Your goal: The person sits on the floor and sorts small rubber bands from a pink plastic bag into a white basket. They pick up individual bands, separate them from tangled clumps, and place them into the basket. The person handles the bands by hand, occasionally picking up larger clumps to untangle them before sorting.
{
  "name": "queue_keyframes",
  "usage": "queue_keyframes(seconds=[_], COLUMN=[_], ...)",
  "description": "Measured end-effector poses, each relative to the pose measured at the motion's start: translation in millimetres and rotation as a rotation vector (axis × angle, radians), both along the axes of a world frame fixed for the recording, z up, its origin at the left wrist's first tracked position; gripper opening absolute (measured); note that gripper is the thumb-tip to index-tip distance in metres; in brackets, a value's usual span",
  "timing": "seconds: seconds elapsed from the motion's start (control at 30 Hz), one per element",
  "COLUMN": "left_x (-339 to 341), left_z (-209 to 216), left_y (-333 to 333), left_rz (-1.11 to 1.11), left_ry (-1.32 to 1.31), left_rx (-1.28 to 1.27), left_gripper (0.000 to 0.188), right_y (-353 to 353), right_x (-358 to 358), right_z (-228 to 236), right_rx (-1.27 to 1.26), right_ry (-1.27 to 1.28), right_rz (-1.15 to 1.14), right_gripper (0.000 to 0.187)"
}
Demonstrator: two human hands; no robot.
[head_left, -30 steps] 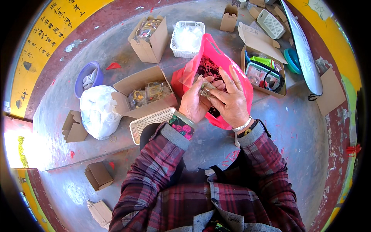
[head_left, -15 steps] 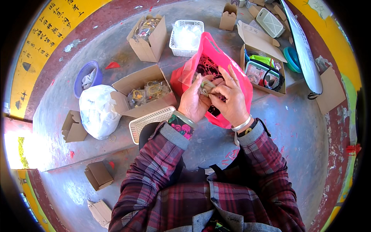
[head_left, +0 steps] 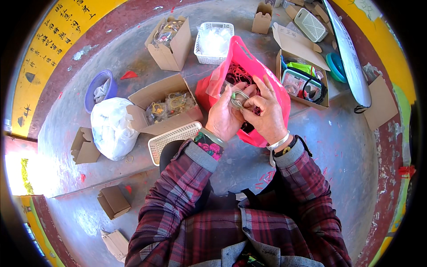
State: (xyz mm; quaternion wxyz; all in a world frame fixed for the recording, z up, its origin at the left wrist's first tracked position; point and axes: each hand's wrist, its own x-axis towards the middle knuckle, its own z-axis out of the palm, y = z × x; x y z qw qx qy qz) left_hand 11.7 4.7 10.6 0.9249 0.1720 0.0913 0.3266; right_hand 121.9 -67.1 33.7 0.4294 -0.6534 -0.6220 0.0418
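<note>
A pale greenish coil of thin cord (head_left: 239, 99) lies in the fingers of my left hand (head_left: 223, 118), which is curled around it with the palm up. My right hand (head_left: 267, 119) pinches the coil's near edge with thumb and forefinger, its other fingers raised. Beside the left thumb shows a piece of clear plastic (head_left: 216, 87); whether it wraps the coil I cannot tell. Both hands are over the mouth of a bright pink-red bag (head_left: 279, 103). Tangled dark red cords (head_left: 240, 74) fill the bag, partly hidden behind my fingers.
Left of the bag are a cardboard box (head_left: 162, 128) of small packets, a cream basket (head_left: 155, 144), a white plastic sack (head_left: 114, 129) and a purple basin (head_left: 90, 99). Beyond stand another filled carton (head_left: 175, 51) and a white basket (head_left: 215, 58). An open carton (head_left: 311, 103) sits at right.
Both hands stay in nearly the same place over the bag. The coil has shifted slightly between the fingers, and the view has moved a tiny bit.
</note>
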Motion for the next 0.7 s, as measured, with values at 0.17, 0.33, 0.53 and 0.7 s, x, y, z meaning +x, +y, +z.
queue_keyframes(seconds=[0.17,0.33,0.53,0.7], left_x=[0,1,1,3], left_z=[2,-3,-1,1], left_y=[-1,0,-1,-1], left_rz=[0.102,0.166,0.205,0.219], left_ry=[-0.028,-0.069,-0.075,-0.026], left_rx=[-0.035,-0.027,-0.078,-0.043], left_gripper=[0.046,0.044,0.043,0.043], right_y=[1,4,7,7], right_x=[-2,-7,-9,-7], right_z=[2,-1,-9,-9], right_rx=[0.1,0.112,0.045,-0.009], right_ry=[-0.114,-0.089,0.07,0.128], right_rz=[-0.017,-0.058,-0.116,-0.135], right_gripper=[0.008,0.007,0.005,0.005])
